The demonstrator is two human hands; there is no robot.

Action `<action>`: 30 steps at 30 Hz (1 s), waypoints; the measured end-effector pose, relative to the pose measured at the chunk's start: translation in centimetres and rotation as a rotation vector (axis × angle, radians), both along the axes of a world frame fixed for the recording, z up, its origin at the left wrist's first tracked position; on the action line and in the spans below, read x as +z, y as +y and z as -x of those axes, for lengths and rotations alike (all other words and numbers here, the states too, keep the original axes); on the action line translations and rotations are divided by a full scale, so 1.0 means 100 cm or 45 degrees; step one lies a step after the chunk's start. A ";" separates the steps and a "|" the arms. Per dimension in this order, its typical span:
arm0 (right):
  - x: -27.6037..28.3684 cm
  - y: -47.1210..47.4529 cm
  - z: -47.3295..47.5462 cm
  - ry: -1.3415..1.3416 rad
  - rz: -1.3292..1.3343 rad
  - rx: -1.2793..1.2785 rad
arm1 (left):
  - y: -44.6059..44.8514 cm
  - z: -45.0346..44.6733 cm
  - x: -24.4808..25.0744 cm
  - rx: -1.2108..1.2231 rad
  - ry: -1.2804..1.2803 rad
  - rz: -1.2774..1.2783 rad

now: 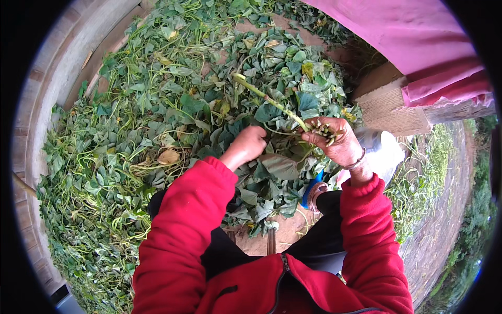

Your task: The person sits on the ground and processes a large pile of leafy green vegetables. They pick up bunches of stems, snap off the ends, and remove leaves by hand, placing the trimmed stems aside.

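My right hand (333,137) is closed around a small bunch of cut stems (323,131), their ends bunched at the thumb. A long, thick green stem (266,98) sticks out of that grip towards the upper left. To its left, my left hand (247,145) is low over the leaves with its fingers curled; they face away, so I cannot see whether anything is in them. Large green leaves (278,165) lie between and below the two hands. Around them spreads a heap of leafy vines (184,102), probably sweet potato, partly wilted and yellowing.
A low wall (43,137) curves along the left. At the upper right, pink cloth (411,35) covers a wooden beam end (392,106). A shiny whitish bag-like object (380,153) sits behind my right wrist. A blue-edged shoe (312,190) touches the leaves.
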State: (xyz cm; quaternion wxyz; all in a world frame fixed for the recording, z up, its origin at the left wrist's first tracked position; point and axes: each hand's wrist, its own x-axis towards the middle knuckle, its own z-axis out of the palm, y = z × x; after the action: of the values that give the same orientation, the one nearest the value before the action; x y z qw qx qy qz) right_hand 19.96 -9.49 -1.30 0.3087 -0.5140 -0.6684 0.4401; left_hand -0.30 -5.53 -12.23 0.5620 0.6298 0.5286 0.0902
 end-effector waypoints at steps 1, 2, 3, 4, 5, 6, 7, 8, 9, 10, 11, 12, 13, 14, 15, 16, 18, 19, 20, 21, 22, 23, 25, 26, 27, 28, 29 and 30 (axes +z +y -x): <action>0.007 -0.004 0.001 0.031 0.043 -0.022 | 0.013 0.007 0.006 0.225 -0.063 0.313; 0.002 -0.006 -0.002 -0.063 -0.036 -0.013 | 0.023 0.015 0.000 0.544 -0.171 0.473; -0.002 -0.006 -0.002 -0.064 -0.144 0.065 | 0.030 0.024 -0.010 0.870 -0.275 0.627; -0.002 -0.009 -0.001 -0.071 -0.184 0.101 | 0.030 0.028 -0.015 0.928 -0.252 0.418; -0.002 -0.011 0.001 -0.078 -0.224 0.136 | 0.030 0.031 -0.021 0.980 -0.229 0.210; -0.003 -0.014 -0.004 -0.070 -0.212 0.162 | 0.029 0.021 -0.010 0.828 -0.171 0.130; -0.001 -0.014 0.001 -0.020 -0.228 0.226 | 0.030 0.028 -0.022 0.771 -0.198 -0.091; 0.000 -0.015 0.005 0.010 -0.264 0.263 | 0.032 0.038 -0.045 0.709 -0.220 -0.311; 0.001 -0.018 0.005 0.023 -0.287 0.282 | 0.033 0.038 -0.049 0.627 -0.255 -0.512; 0.004 -0.020 0.005 0.047 -0.237 0.287 | 0.037 0.042 -0.052 0.503 -0.053 -0.517; 0.004 -0.021 0.004 0.050 -0.218 0.251 | 0.038 0.045 -0.055 0.547 0.019 -0.528; 0.002 -0.024 0.002 0.049 -0.197 0.204 | 0.038 0.043 -0.052 0.582 0.087 -0.536; 0.004 -0.026 -0.001 0.051 -0.182 0.155 | 0.039 0.042 -0.042 0.614 0.156 -0.551; 0.007 -0.029 -0.007 -0.107 0.036 0.075 | 0.042 0.045 -0.031 0.669 0.265 -0.540; 0.006 -0.031 -0.012 -0.081 0.064 -0.001 | 0.043 0.049 -0.011 0.625 0.320 -0.727; 0.003 -0.032 -0.015 -0.013 0.026 -0.085 | 0.050 0.060 -0.001 0.789 0.205 -0.604; -0.008 -0.037 -0.023 0.081 -0.131 -0.281 | 0.051 0.070 0.029 0.851 0.281 -0.662; -0.005 -0.040 -0.022 0.085 -0.076 -0.316 | 0.051 0.082 0.043 0.813 0.442 -0.799; -0.002 -0.043 -0.022 0.089 -0.021 -0.353 | 0.059 0.103 0.040 0.821 0.339 -0.855; -0.001 -0.048 -0.022 0.089 0.041 -0.397 | 0.062 0.115 0.049 0.877 0.317 -0.797; -0.003 -0.057 -0.026 -0.019 -0.040 -0.396 | 0.064 0.116 0.065 0.817 0.371 -0.857; -0.014 -0.067 -0.033 -0.157 -0.031 -0.383 | 0.066 0.117 0.079 0.756 0.425 -0.919; -0.028 -0.084 -0.027 -0.400 -0.099 -0.198 | 0.075 0.137 0.100 0.499 0.497 -1.085; -0.030 -0.096 -0.019 -0.498 -0.052 -0.186 | 0.081 0.141 0.113 0.421 0.580 -1.078; -0.029 -0.107 -0.012 -0.610 0.011 -0.190 | 0.073 0.120 0.135 0.341 0.587 -1.072; -0.030 -0.117 -0.006 -0.631 0.017 -0.123 | 0.069 0.106 0.153 0.258 0.585 -1.071; -0.030 -0.124 -0.001 -0.649 0.022 -0.057 | 0.064 0.091 0.173 0.172 0.586 -1.071; -0.030 -0.129 0.002 -0.691 0.045 -0.025 | 0.046 0.057 0.201 0.171 0.577 -0.776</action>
State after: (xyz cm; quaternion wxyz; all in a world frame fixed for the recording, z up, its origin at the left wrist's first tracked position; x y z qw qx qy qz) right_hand 19.75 -22.38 -4.27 0.1135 -0.6249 -0.7139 0.2947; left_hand -5.97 -0.89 7.87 0.2109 0.7359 0.6284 0.1384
